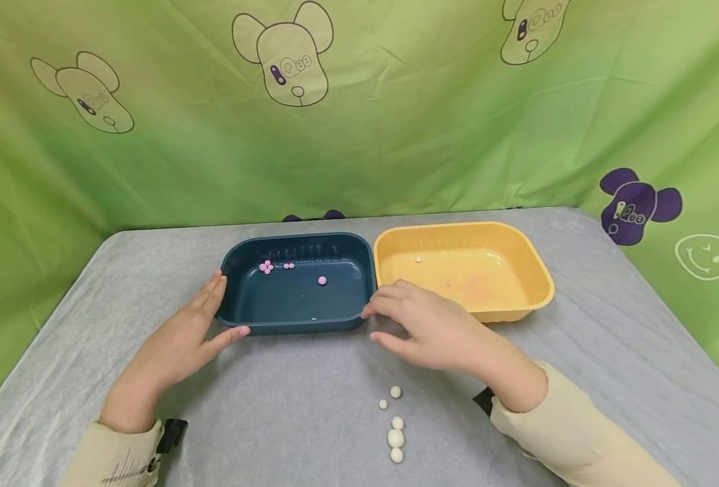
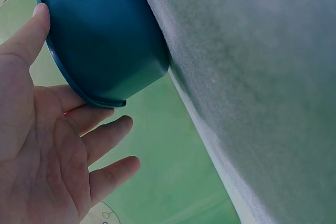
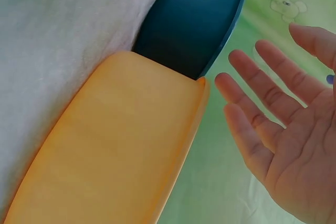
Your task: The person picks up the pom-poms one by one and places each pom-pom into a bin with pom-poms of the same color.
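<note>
My left hand is at the left end of a dark blue basin. Its fingers lie along the outer side and the thumb touches the rim, all fairly straight and spread. My right hand hovers at the basin's front right corner, fingers loosely bent around nothing. In the right wrist view that hand appears apart from both basins, palm showing. Inside the blue basin lie several small pink balls, some clustered like a flower, a pair and a single ball.
A yellow basin stands against the blue one's right side, holding a tiny white ball. Several white balls lie in front on the grey tablecloth, three of them in a row. A green printed curtain hangs behind the table.
</note>
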`<action>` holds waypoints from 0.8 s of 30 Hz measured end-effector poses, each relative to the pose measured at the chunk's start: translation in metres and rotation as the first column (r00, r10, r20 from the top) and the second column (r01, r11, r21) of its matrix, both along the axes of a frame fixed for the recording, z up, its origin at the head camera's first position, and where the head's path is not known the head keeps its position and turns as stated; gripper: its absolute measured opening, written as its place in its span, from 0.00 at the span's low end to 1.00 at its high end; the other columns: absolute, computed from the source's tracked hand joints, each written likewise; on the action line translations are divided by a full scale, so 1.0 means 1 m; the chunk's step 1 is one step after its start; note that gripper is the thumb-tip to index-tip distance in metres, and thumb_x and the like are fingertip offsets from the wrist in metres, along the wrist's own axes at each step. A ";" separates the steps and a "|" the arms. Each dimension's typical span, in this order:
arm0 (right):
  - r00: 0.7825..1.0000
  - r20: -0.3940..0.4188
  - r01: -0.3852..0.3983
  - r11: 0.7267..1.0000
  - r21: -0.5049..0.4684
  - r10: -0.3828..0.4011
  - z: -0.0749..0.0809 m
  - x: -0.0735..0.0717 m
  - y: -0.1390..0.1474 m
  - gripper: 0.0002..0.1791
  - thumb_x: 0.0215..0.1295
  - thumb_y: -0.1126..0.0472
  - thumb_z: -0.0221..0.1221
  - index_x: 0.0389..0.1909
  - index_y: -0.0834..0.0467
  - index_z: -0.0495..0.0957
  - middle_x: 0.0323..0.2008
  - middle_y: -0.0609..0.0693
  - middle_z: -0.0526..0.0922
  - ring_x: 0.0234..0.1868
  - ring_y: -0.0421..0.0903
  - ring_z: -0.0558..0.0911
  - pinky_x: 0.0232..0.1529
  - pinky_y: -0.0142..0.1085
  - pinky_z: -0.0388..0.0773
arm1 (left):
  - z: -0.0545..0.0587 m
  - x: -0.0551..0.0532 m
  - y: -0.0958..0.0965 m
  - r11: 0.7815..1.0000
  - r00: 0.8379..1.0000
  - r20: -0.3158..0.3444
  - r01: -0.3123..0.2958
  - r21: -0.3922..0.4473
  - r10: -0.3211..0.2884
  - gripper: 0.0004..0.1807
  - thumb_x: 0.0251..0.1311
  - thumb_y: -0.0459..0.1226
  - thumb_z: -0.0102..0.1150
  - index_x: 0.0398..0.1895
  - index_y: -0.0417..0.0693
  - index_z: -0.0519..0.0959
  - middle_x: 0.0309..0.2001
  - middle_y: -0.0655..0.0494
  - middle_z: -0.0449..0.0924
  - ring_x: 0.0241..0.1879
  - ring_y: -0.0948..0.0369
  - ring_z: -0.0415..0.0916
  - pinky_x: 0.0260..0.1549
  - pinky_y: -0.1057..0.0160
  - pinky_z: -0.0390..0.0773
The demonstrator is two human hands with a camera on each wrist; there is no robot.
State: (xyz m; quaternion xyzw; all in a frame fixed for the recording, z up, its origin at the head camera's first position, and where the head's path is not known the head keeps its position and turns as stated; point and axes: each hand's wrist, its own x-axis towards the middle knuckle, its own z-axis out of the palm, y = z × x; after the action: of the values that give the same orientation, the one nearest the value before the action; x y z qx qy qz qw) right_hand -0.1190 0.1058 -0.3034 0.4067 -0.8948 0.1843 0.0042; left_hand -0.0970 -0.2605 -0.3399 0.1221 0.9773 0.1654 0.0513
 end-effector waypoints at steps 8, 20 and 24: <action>1.000 -0.018 0.017 1.000 -0.004 -0.017 -0.005 0.007 0.012 0.14 0.67 0.52 0.62 0.50 0.52 0.82 0.49 0.42 0.82 0.51 0.40 0.78 0.54 0.39 0.78 | 0.000 0.000 0.000 1.000 1.000 -0.010 0.005 0.000 -0.005 0.54 0.67 0.64 0.49 0.79 0.37 0.42 0.80 0.42 0.37 0.78 0.42 0.45 0.71 0.37 0.56; 0.997 -0.073 0.033 0.997 -0.067 -0.038 -0.009 0.017 0.032 0.18 0.66 0.53 0.63 0.54 0.53 0.81 0.56 0.44 0.80 0.60 0.44 0.77 0.60 0.42 0.77 | 0.001 0.001 0.001 1.000 1.000 -0.008 0.003 0.005 -0.003 0.54 0.67 0.64 0.49 0.79 0.37 0.42 0.80 0.42 0.37 0.78 0.42 0.45 0.71 0.37 0.56; 0.995 -0.081 0.057 0.996 -0.073 -0.063 -0.010 0.019 0.039 0.19 0.65 0.52 0.63 0.56 0.52 0.81 0.59 0.47 0.79 0.62 0.47 0.76 0.61 0.45 0.76 | 0.001 0.001 0.002 1.000 1.000 -0.009 0.004 0.004 -0.004 0.54 0.67 0.64 0.49 0.79 0.37 0.42 0.80 0.43 0.37 0.78 0.42 0.45 0.71 0.37 0.56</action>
State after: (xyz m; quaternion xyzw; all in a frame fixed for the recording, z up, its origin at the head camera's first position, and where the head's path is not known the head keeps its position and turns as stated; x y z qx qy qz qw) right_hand -0.1000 0.1443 -0.3133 0.3865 -0.8986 0.1985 0.0610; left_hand -0.0957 -0.2589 -0.3385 0.1247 0.9770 0.1665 0.0468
